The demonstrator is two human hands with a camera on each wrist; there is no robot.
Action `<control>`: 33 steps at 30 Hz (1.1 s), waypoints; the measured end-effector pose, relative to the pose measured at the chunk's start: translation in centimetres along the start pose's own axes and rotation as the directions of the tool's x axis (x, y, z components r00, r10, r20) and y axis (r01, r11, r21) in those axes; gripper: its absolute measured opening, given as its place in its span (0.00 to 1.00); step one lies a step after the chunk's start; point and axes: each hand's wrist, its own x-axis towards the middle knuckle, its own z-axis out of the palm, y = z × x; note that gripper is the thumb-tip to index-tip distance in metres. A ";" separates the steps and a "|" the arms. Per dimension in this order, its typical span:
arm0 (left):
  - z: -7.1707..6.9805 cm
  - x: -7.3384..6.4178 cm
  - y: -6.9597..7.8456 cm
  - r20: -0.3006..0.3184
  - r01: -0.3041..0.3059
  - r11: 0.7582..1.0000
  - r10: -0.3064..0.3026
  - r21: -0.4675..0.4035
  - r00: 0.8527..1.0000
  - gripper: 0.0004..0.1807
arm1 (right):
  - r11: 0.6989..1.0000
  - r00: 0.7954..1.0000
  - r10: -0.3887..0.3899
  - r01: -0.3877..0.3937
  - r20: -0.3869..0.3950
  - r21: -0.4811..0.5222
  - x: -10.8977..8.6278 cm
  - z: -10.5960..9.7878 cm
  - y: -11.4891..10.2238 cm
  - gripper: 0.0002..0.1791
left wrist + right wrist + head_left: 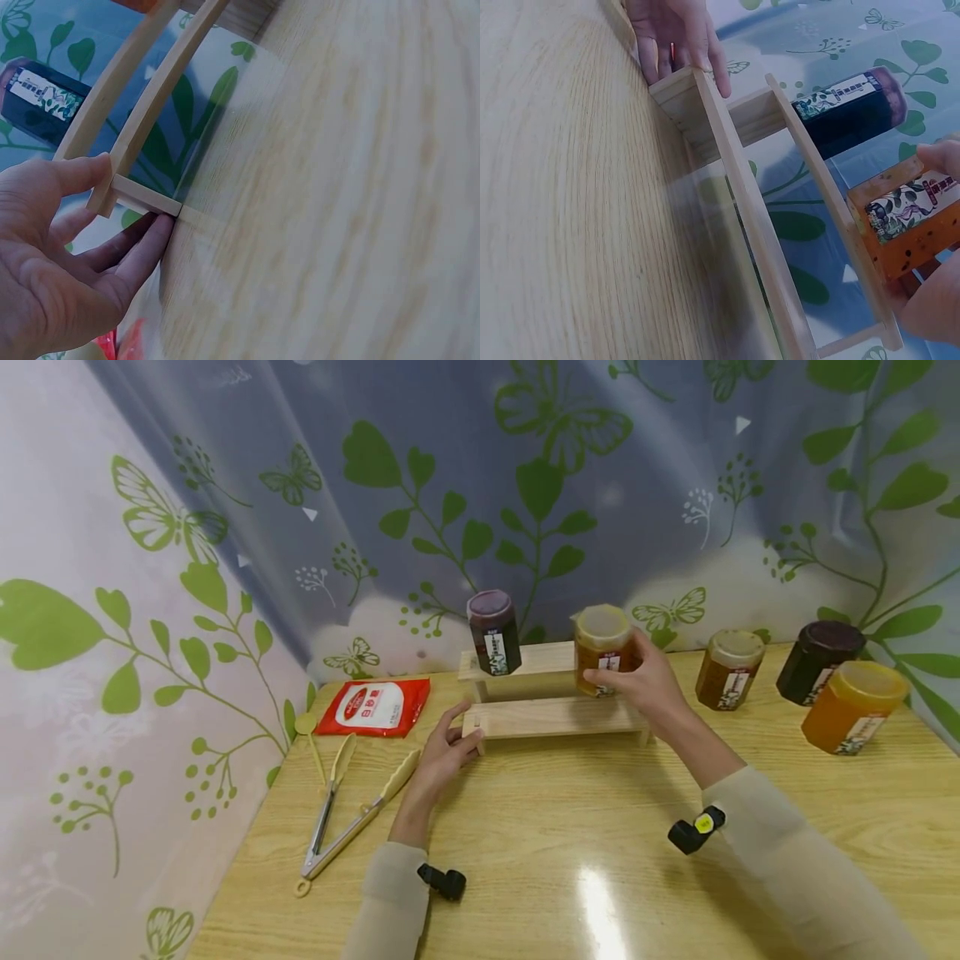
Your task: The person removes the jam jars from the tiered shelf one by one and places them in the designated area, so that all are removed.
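Observation:
A two-tier wooden stand point(555, 718) stands on the table near the curtain. My left hand point(441, 762) grips the left end of its lower step; in the left wrist view the thumb lies on the board's end and the fingers point(142, 255) against the leg. With my right hand point(654, 687) I hold a hexagonal jar of amber contents point(592, 664) by its side. The jar's base is close over the right part of the upper step point(840, 217). A dark jar with a purplish lid point(495, 639) stands upright on that step's left end.
To the right stand another amber jar point(729, 670), a dark jar point(817, 664) and an orange jar point(853, 708). Left of the stand lie a red-and-white packet point(373, 708), a small yellow spoon point(313, 747) and spread tongs point(348, 831). A patterned curtain point(420, 527) hangs behind.

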 end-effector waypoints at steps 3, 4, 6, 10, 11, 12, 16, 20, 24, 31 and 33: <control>0.0 0.0 0.0 -0.002 0.003 1.000 -0.003 0.000 1.000 0.36 | 1.000 1.000 0.006 -0.006 -0.013 -0.001 -0.3 -0.4 0.1 0.48; 0.0 0.0 0.0 -0.001 0.000 1.000 0.000 0.001 1.000 0.36 | 1.000 1.000 0.005 -0.005 -0.019 -0.004 -0.4 -0.6 0.2 0.48; 0.0 -0.1 0.1 -0.001 -0.001 1.000 0.001 0.002 1.000 0.35 | 1.000 0.999 0.007 -0.007 -0.033 -0.019 -0.6 -0.9 0.2 0.47; 0.0 -0.1 0.1 -0.004 0.001 1.000 -0.001 0.004 1.000 0.35 | 1.000 0.998 0.004 -0.005 -0.055 -0.031 -1.2 -1.5 0.2 0.47; 0.0 -0.1 0.1 -0.006 0.004 1.000 -0.004 0.004 1.000 0.35 | 1.000 0.998 0.002 -0.004 -0.058 -0.029 -1.3 -1.7 0.1 0.47; 0.0 -0.1 0.1 -0.007 0.005 1.000 -0.005 0.003 1.000 0.35 | 1.000 0.998 -0.001 -0.001 -0.062 -0.030 -1.5 -1.8 0.1 0.46; 0.1 -0.1 0.0 -0.007 0.005 1.000 -0.005 0.003 1.000 0.35 | 0.999 0.997 -0.005 0.001 -0.081 -0.051 -2.1 -2.6 0.4 0.45; 0.2 -0.1 0.1 -0.002 0.005 1.000 -0.005 0.011 1.000 0.35 | 0.993 0.994 0.019 -0.031 -0.112 -0.111 -2.7 -3.4 1.1 0.44; 0.1 -0.1 0.0 -0.003 0.010 1.000 -0.010 0.012 1.000 0.35 | 0.990 0.991 0.021 -0.039 -0.132 -0.135 -3.2 -4.2 1.7 0.40; 0.1 0.0 0.0 -0.010 0.009 1.000 -0.009 0.004 1.000 0.35 | 0.990 0.989 0.010 -0.030 -0.149 -0.135 -4.0 -6.1 3.2 0.40; 0.2 -0.1 0.1 -0.011 0.011 1.000 -0.011 0.001 1.000 0.35 | 0.990 0.988 0.012 -0.033 -0.152 -0.135 -4.3 -6.8 3.7 0.40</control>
